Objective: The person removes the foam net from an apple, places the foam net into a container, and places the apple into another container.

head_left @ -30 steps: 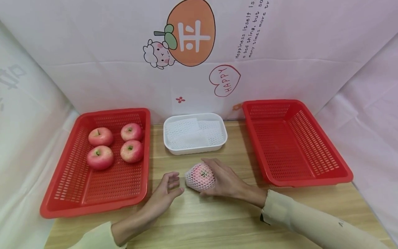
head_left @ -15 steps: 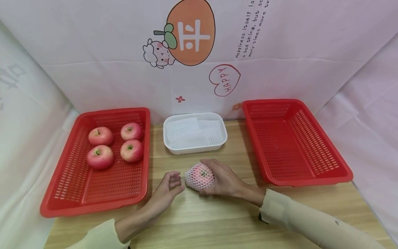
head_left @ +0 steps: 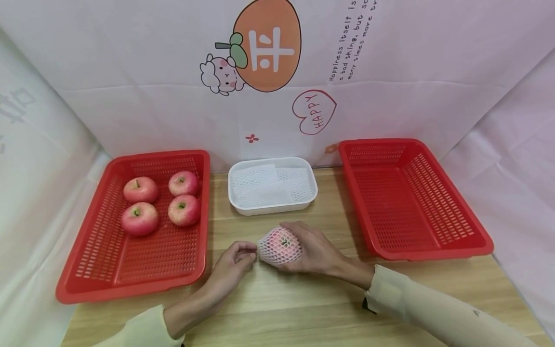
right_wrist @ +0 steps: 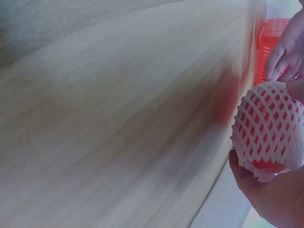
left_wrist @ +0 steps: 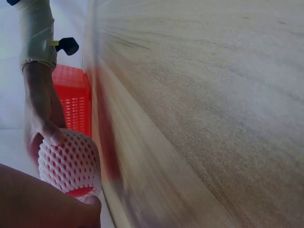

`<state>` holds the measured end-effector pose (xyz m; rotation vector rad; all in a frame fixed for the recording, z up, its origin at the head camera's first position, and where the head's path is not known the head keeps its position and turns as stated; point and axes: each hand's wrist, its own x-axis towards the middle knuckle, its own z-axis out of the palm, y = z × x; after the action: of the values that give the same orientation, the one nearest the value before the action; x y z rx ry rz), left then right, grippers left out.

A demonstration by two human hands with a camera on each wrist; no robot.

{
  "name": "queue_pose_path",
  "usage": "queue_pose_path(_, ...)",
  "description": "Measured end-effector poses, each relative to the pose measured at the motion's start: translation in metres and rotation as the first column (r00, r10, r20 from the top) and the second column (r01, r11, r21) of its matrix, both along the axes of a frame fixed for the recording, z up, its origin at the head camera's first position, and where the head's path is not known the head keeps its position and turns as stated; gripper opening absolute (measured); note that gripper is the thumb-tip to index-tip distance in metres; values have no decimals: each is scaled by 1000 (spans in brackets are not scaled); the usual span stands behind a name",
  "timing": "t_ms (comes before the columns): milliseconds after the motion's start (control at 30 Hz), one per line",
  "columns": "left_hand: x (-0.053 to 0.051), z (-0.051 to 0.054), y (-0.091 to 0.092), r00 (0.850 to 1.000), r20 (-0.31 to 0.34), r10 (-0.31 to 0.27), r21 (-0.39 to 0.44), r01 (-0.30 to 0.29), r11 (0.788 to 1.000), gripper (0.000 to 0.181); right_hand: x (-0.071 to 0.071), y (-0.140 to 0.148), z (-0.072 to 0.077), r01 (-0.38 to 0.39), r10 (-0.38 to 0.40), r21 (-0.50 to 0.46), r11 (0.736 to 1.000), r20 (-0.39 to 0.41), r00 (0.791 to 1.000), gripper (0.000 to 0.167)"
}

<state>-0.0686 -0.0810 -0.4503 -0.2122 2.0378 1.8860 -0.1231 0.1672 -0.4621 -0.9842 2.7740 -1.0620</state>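
Note:
An apple [head_left: 285, 242] in a white foam net sleeve [head_left: 270, 250] lies between the hands at the middle of the table. From its right side my right hand [head_left: 318, 250] grips the wrapped apple, thumb nearest me and fingers on the far side. At the net's left end, my left hand [head_left: 231, 267] pinches the edge between thumb and fingers. Up close in the right wrist view, the diamond mesh of the sleeve [right_wrist: 270, 126] shows red apple skin through its holes. The left wrist view shows the left thumb [left_wrist: 92, 204] against the net's end.
A red basket [head_left: 130, 289] on the left holds several bare apples [head_left: 140, 219]. Behind the hands sits a white tray [head_left: 272, 210] with flattened foam nets [head_left: 277, 183]. On the right stands another red basket [head_left: 429, 253]. A printed white cloth [head_left: 173, 111] hangs at the back.
My left hand has moved slightly right, its thumb and fingers closing in at the net's left end. The right hand and the wrapped apple stay nearly in place.

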Motion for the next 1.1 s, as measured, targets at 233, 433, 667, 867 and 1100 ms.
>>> queue_pose_path(233, -2, 0, 1, 999, -11, 36, 31, -36, 999, 28, 3, 0, 7, -13, 13, -15, 1000, -10, 1000, 98)
queue_pose_path(433, -2, -3, 3, 998, -11, 62, 83, -61, 995, 28, 5, 0, 11, -45, 44, -45, 998, -38, 998, 96)
queue_pose_path(667, -3, -4, 3, 998, -30, 47, 152, -42, 987, 36, 8, -1, 13, -82, 78, -53, 995, -71, 994, 98)
queue_pose_path(867, -3, -3, 3, 1000, -23, 15, 181, -10, 983, 46, 9, -2, 14, -102, 98, -44, 994, -87, 991, 99)
queue_pose_path(1100, -5, -2, 3, 998, 4, -60, 172, 59, 983, 60, 11, -3, 17, -105, 103, -29, 994, -87, 991, 100)
